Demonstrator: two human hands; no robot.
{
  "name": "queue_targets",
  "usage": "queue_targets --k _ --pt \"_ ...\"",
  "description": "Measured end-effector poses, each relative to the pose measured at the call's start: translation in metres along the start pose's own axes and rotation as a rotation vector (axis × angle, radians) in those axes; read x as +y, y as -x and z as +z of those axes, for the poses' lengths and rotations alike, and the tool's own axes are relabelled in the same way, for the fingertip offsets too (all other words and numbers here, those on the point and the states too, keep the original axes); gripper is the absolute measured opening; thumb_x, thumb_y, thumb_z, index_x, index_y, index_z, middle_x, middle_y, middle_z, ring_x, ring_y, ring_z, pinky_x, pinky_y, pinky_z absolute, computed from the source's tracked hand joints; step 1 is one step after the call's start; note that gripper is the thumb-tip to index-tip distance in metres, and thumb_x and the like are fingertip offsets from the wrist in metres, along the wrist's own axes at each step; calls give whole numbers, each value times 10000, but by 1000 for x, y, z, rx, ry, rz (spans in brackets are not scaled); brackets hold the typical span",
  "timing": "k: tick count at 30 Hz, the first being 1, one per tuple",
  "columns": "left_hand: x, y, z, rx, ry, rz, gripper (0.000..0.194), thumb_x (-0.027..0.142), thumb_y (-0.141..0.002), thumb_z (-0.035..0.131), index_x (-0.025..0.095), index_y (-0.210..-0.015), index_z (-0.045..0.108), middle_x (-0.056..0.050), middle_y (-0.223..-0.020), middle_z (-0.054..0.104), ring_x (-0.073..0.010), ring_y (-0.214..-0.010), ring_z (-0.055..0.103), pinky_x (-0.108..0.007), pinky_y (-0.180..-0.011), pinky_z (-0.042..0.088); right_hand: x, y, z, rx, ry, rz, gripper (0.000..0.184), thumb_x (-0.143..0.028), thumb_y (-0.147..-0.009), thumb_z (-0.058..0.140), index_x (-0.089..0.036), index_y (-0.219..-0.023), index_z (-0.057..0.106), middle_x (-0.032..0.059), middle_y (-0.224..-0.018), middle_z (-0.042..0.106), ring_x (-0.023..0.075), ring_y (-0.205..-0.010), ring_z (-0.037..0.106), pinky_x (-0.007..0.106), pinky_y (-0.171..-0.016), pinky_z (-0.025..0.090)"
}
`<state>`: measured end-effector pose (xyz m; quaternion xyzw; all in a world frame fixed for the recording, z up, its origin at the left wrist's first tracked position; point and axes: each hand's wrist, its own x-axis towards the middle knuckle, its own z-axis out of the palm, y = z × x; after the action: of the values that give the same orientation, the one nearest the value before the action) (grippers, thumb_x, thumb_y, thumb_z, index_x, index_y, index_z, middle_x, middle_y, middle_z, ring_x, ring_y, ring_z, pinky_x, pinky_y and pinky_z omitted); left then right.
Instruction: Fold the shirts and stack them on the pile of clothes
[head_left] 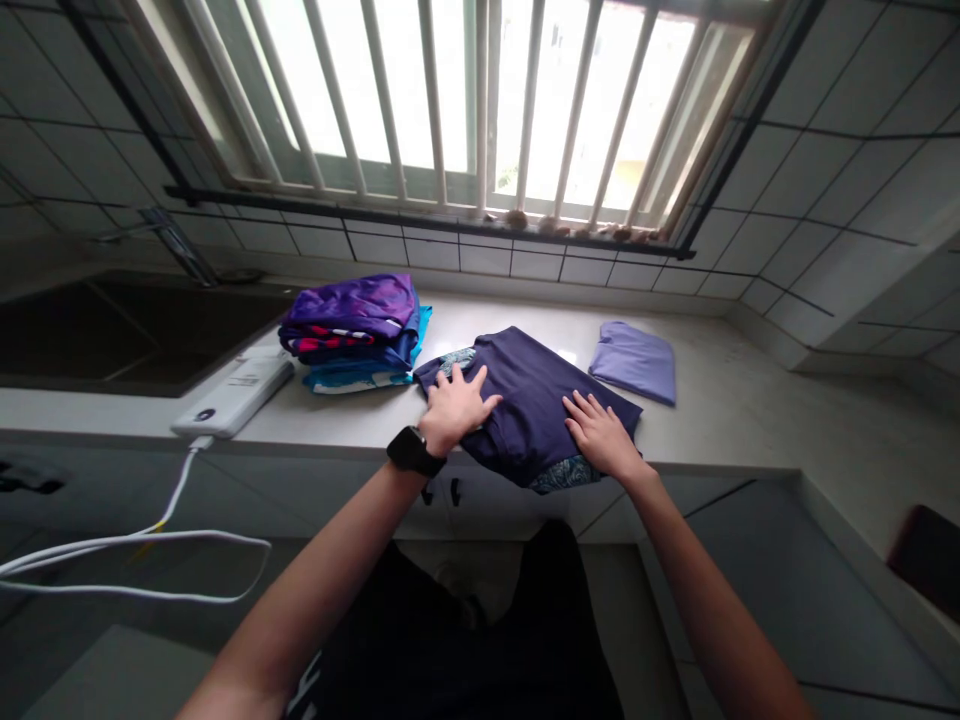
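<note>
A dark navy garment (525, 400) with patterned patches lies partly folded on the counter, its near edge hanging over the front. My left hand (456, 408), with a black watch on the wrist, rests on the garment's left side, fingers spread. On its right side, my right hand (602, 435) lies flat with fingers stretched out. Just behind and to the right sits a folded lavender cloth (634, 362). To the left is a stack of folded clothes (358, 325) in purple, red and blue.
A white power bank (236, 392) with a white cable (176, 490) stands at the counter's left front, beside the dark sink (127, 330) and its faucet (178, 245). A barred window (480, 110) is behind. At far right lies a dark object (926, 560).
</note>
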<state>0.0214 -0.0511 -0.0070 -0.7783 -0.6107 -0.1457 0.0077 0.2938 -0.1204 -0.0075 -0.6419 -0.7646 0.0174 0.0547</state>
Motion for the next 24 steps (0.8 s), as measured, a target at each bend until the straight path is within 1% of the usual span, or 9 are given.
queue_targets --k 3,5,11,13,15,19,21,22,24 --pt "4 29 21 -16 5 -103 733 661 -982 437 211 -1557 496 -271 -1625 406 -554 -1485 336 -743 -1067 388 -9 10 5 54 3 53 543 -318 -1075 321 -283 -1603 440 55 -1689 368 296 -1558 338 570 -1230 329" --pt "-3 28 26 -47 8 -54 698 609 -1009 409 211 -1579 471 -258 -1647 377 -531 -1524 288 -728 -1119 344 -17 16 5 79 12 93 541 -319 -1075 308 -285 -1594 458 58 -1675 397 310 -1542 364 580 -1212 353" --pt "-39 -37 9 -188 12 249 561 397 -1046 397 227 -1576 476 -200 -1669 373 -424 -1560 293 -643 -1190 326 -51 29 1 128 58 148 571 -462 -1091 266 -250 -1548 535 147 -1609 488 403 -1417 491 597 -1040 491" --pt "-41 -52 0 -191 -10 279 526 351 -1042 413 228 -1543 518 -181 -1653 411 -396 -1550 331 -619 -1198 338 -54 32 -4 103 58 102 621 -544 -1080 288 -217 -1543 542 189 -1594 493 419 -1380 514 591 -1014 504" --pt "-35 -50 -10 -136 -26 265 467 302 -1026 444 214 -1455 607 -158 -1612 477 -364 -1527 383 -579 -1215 344 -45 37 -12 54 21 -4 652 -594 -1063 343 -199 -1542 539 202 -1600 481 413 -1401 499 584 -1042 495" --pt "-14 10 -31 -32 111 351 384 198 -1015 405 187 -1237 719 -127 -1393 666 -252 -1281 642 -399 -1116 498 3 62 -20 -24 -154 -349 751 -571 -943 653 -301 -1607 427 115 -1670 401 338 -1514 406 544 -1198 387" --pt "-8 55 -32 -46 223 431 352 304 -1040 439 226 -1266 697 -100 -1259 727 -231 -1126 712 -364 -1008 565 29 75 -15 -12 -152 -407 906 -465 -849 786 -352 -1635 352 92 -1687 374 344 -1544 358 585 -1240 304" --pt "-7 76 -30 -32 242 479 360 375 -1016 526 237 -1316 669 -100 -1292 718 -247 -1171 695 -380 -1034 557 38 80 -10 -2 -125 -402 948 -395 -827 805 -361 -1643 325 90 -1690 367 349 -1554 337 609 -1243 279" --pt "-8 107 -17 11 203 593 588 437 -912 699 237 -1451 574 -122 -1463 627 -312 -1351 592 -452 -1137 497 49 84 3 32 -55 -378 939 -267 -826 774 -345 -1644 320 93 -1689 368 343 -1566 313 621 -1240 268"
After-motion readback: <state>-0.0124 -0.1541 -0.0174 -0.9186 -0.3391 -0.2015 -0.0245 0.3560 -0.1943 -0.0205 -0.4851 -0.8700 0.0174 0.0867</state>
